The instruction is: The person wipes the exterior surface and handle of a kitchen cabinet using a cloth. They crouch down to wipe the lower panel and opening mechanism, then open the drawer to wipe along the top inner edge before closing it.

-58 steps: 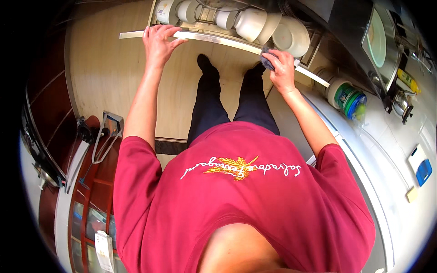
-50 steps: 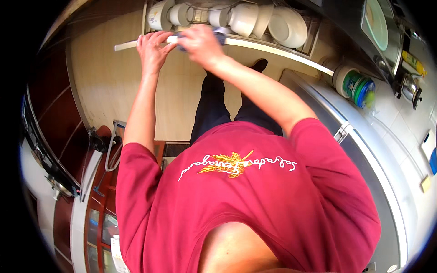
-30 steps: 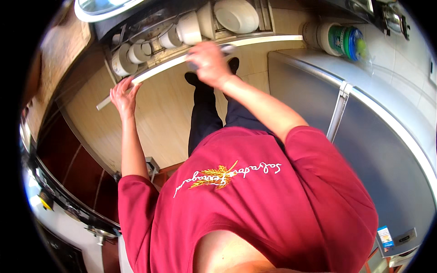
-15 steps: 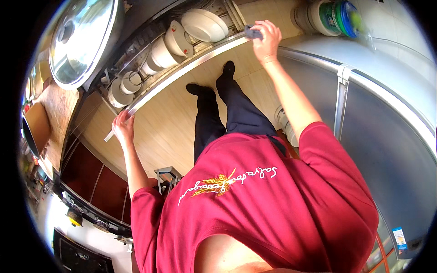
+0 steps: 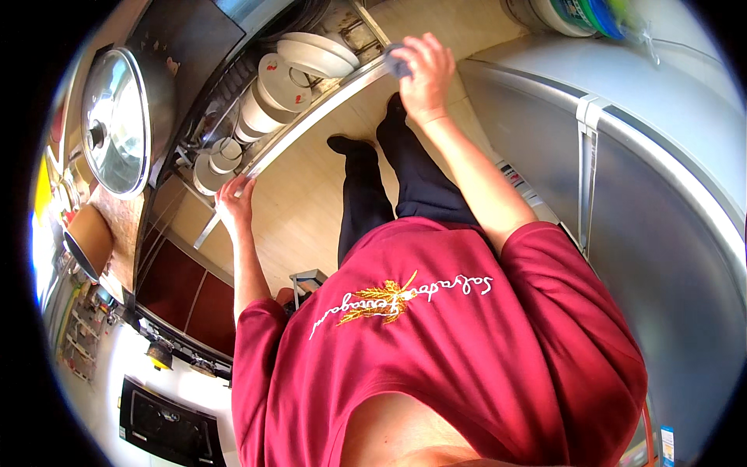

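Observation:
A pull-out drawer stands open in front of me, its pale metal front rail [image 5: 317,115] running from lower left to upper right. At the rail's left end my left hand [image 5: 235,204] is closed over the edge. My right hand [image 5: 426,78] holds a dark grey cloth [image 5: 398,61] at the right end, fingers bent over it. Inside the drawer are white plates [image 5: 315,56], white bowls [image 5: 263,109] with red marks, and small white cups [image 5: 226,154] near my left hand.
A lidded pot [image 5: 117,124] sits on the counter at left, beside a brown bowl [image 5: 92,237]. Grey appliance doors [image 5: 661,233] rise close on my right. Stacked tubs [image 5: 572,15] stand at the far right. My feet [image 5: 352,146] are on the wooden floor below the rail.
The view has shifted, showing more of the counter and pot. My right hand and the cloth appear further left in the picture, still by the rail's right end. My left hand stays on the rail.

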Tool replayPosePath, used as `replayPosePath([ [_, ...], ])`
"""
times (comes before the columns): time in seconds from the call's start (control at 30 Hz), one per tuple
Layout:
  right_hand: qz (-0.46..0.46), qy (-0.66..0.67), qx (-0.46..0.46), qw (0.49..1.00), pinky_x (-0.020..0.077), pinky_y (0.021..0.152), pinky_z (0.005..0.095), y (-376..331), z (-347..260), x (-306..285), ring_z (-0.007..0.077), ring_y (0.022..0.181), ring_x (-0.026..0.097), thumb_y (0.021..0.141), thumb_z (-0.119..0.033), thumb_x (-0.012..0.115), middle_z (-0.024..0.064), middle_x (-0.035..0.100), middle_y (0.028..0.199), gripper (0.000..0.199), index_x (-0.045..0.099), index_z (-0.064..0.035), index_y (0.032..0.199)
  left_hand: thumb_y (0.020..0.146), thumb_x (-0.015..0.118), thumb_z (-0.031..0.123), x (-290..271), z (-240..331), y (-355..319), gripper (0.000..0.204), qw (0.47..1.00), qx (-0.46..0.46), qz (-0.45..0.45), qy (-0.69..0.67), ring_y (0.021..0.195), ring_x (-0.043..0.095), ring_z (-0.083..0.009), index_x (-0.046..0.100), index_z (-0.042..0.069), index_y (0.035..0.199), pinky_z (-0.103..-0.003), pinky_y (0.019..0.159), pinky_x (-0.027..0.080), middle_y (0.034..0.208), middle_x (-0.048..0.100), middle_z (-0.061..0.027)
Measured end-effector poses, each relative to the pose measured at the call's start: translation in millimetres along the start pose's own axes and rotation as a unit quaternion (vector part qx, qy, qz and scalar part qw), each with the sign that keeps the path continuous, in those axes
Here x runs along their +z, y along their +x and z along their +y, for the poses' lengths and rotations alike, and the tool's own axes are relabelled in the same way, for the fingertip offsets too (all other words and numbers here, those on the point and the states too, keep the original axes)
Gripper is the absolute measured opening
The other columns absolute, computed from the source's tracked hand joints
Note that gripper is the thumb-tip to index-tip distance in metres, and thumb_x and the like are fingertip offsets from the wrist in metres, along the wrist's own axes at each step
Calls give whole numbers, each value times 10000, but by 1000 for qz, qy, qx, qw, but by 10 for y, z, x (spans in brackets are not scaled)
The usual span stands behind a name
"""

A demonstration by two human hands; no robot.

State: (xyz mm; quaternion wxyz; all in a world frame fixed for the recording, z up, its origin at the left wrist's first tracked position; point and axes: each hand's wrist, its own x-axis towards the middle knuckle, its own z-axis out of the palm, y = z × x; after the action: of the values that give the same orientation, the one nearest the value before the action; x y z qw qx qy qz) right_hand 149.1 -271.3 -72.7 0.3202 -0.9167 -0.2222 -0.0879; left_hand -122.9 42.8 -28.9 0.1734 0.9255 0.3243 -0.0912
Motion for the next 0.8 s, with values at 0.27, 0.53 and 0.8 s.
replayPosePath([
  [0.27,35,117,153,981,404,984,432,-93,-235,7,373,1164,420,644,110,611,131,423,1304,470,574,-95,1065,751,743,316,51,5,7,328,999,-31,8,-1,976,601,-281,710,52,943,-368,914,425,1001,678,-99],
  [0.53,86,465,464,749,415,989,379,-441,52,-305,268,1120,533,732,88,492,128,568,1168,457,581,-18,1168,746,750,254,47,-80,41,307,999,-33,-18,-38,909,619,-276,701,22,941,-349,828,473,953,675,-122],
  [0.8,109,574,420,694,404,991,393,225,-136,-479,257,1134,512,774,-71,684,130,516,1215,456,535,-23,1203,723,758,255,114,-163,29,285,995,4,-7,-103,887,594,-283,708,54,919,-369,842,447,939,672,-104],
])
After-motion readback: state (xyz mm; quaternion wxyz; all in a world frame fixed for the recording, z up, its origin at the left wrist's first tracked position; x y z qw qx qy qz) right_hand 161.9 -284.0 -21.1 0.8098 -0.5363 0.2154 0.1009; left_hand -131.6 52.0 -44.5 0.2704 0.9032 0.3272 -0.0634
